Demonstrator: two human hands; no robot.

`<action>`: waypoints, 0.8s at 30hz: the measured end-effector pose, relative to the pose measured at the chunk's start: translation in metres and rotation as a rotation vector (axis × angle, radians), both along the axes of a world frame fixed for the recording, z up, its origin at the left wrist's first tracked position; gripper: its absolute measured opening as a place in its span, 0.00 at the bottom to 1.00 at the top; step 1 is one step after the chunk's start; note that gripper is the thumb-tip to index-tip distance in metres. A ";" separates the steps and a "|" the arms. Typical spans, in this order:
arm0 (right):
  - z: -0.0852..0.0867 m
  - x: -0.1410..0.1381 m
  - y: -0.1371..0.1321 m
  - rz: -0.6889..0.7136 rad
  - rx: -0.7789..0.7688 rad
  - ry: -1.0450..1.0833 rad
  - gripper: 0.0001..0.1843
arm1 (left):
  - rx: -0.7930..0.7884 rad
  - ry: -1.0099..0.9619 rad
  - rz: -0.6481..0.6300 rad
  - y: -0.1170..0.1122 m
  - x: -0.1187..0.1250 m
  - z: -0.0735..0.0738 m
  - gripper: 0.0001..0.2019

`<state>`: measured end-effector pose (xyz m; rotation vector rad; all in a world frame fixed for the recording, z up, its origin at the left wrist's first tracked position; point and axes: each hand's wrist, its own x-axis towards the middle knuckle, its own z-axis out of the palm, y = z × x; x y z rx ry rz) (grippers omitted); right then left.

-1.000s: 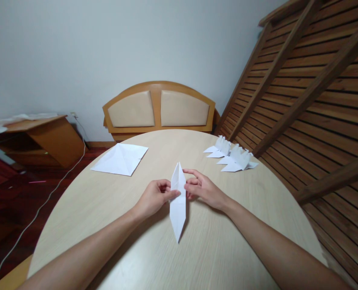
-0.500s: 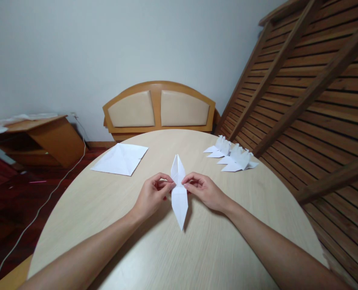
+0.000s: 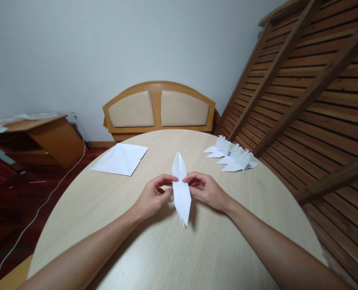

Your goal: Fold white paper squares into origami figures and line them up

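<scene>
A long, narrow piece of folded white origami paper [image 3: 181, 197] is held over the middle of the round table [image 3: 112, 213]. It has a pointed far end, and its near end shows a split between two tips. My left hand [image 3: 156, 195] grips its left edge, fingertips near the upper fold and thumb lower down. From the other side, my right hand [image 3: 207, 191] pinches the right edge with finger and thumb. The undersides of the paper and some fingertips are hidden.
Flat white paper sheets [image 3: 121, 159] lie at the table's far left. Several folded white paper cranes [image 3: 237, 157] stand in rows at the far right. Beyond the table are a padded wooden headboard [image 3: 157, 106], a wooden desk [image 3: 46, 139] and a slatted wooden frame [image 3: 311, 100].
The folded paper has been turned over or refolded: its near end now shows two tips instead of one point. Both hands have shifted their hold slightly along its edges.
</scene>
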<state>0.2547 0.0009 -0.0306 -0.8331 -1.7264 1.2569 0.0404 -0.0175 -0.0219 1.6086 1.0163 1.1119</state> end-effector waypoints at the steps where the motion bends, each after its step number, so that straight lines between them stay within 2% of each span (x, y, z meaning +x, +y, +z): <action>1: 0.000 0.000 0.000 -0.005 0.006 0.004 0.10 | 0.011 0.018 -0.007 0.000 0.000 0.000 0.12; 5: 0.000 0.000 0.001 -0.025 0.034 0.012 0.08 | 0.042 0.095 -0.026 0.001 -0.002 0.000 0.11; 9: -0.003 -0.004 0.002 -0.046 -0.005 0.031 0.12 | 0.052 0.116 -0.002 0.003 -0.003 -0.005 0.12; 14: -0.006 -0.009 0.001 -0.077 -0.043 0.056 0.17 | 0.036 0.059 0.066 0.004 -0.001 -0.008 0.15; 19: -0.003 -0.012 -0.002 -0.117 -0.028 0.051 0.16 | 0.009 -0.001 0.088 0.001 0.005 -0.005 0.15; 24: -0.001 -0.012 -0.004 -0.110 -0.021 0.081 0.15 | -0.054 -0.127 0.056 0.000 0.007 -0.006 0.16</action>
